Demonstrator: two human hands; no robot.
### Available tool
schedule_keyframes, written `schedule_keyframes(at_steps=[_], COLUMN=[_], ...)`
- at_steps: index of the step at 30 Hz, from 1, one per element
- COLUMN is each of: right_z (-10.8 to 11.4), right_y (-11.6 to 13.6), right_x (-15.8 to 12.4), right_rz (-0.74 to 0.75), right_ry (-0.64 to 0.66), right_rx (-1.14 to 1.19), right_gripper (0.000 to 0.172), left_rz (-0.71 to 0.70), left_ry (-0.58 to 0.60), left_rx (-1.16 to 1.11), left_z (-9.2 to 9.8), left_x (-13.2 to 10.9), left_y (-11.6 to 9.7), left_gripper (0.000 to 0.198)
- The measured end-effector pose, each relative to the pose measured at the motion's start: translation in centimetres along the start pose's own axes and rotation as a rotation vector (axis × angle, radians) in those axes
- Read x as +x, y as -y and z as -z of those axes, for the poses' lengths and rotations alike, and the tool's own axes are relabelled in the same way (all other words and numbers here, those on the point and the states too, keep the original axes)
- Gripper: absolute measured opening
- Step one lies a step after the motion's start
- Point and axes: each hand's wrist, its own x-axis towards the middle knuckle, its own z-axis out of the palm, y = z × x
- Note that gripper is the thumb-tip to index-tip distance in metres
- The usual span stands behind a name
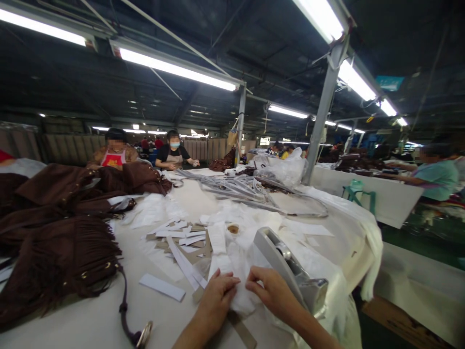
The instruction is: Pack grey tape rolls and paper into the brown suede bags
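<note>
My left hand (218,293) is closed on a thin white sheet (241,303), thumb and fingers together at its left edge. From the other side, my right hand (267,288) has its fingers curled in a pinch at the sheet's right edge. The sheet's material, paper or plastic, is hard to make out. A grey tape dispenser (271,247) stands just beyond and right of my right hand. Under and beside my left hand lie grey-brown card strips (241,329) and white strips (181,261). A small white roll (233,230) with a brown core sits farther back.
Dark brown fringed bags (72,247) are heaped on the left, with a strap and ring (145,334) toward me. Grey straps (240,189) and clear plastic (283,167) lie at the back. Two co-workers (174,152) stand across the table. A metal post (323,111) rises at right.
</note>
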Motion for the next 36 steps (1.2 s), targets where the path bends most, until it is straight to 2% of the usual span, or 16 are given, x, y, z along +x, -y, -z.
schedule_keyframes(at_steps=[5, 11, 13, 15, 19, 21, 22, 24, 26, 27, 29, 31, 33, 36], right_z=[1.0, 1.3, 1.9, 3.4, 7.7, 9.8, 10.6, 11.3, 10.5, 9.6, 7.1, 4.1, 1.2, -2.5], right_y=[0.7, 2.6, 3.2, 3.8, 5.6, 6.9, 7.6, 9.2, 10.8, 11.7, 13.4, 15.1, 16.9, 19.7], right_x=[0.6, -0.7, -1.5, -2.1, -2.4, -2.3, -2.1, -1.5, -0.6, 0.0, 1.0, 1.8, 2.4, 3.3], right_rz=[0.074, 0.197, 0.243, 0.23, 0.102, 0.097, 0.114, 0.163, 0.235, 0.28, 0.364, 0.405, 0.419, 0.475], right_ry=[-0.054, 0.068, 0.056, -0.026, -0.226, -0.279, -0.245, -0.041, 0.183, 0.243, 0.268, 0.247, 0.233, 0.253], right_rx=[-0.005, -0.109, 0.006, 0.19, 0.737, 0.97, 1.008, 0.897, 0.622, 0.484, 0.297, 0.223, 0.208, 0.23], right_gripper=[0.016, 0.015, 0.017, 0.022, 0.028, 0.031, 0.032, 0.033, 0.03, 0.027, 0.019, 0.015, 0.011, 0.007], left_rz=[0.028, 0.052, 0.049, 0.052, 0.062, 0.054, 0.059, 0.093, 0.135, 0.159, 0.203, 0.226, 0.22, 0.272], left_ry=[-0.061, -0.008, -0.004, -0.007, 0.002, 0.011, 0.002, -0.037, -0.094, -0.115, -0.126, -0.089, -0.062, -0.237], left_rx=[0.116, 0.193, 0.191, 0.16, 0.021, -0.033, -0.058, -0.126, -0.196, -0.294, -0.665, -1.143, -1.391, -1.34], left_z=[-0.6, -1.1, -1.1, -1.0, -0.7, -0.5, -0.4, 0.1, 1.0, 1.6, 3.2, 4.9, 6.5, 8.7], left_x=[0.1, 0.5, 0.5, 0.5, 0.5, 0.5, 0.4, -0.1, -1.1, -1.9, -4.1, -7.2, -10.9, -16.1], left_y=[0.3, 0.2, 0.2, 0.1, -0.1, -0.3, -0.5, -1.1, -1.9, -2.3, -3.0, -3.4, -3.1, -1.5], left_gripper=[0.058, 0.057, 0.054, 0.052, 0.052, 0.047, 0.043, 0.035, 0.039, 0.049, 0.075, 0.093, 0.089, 0.062])
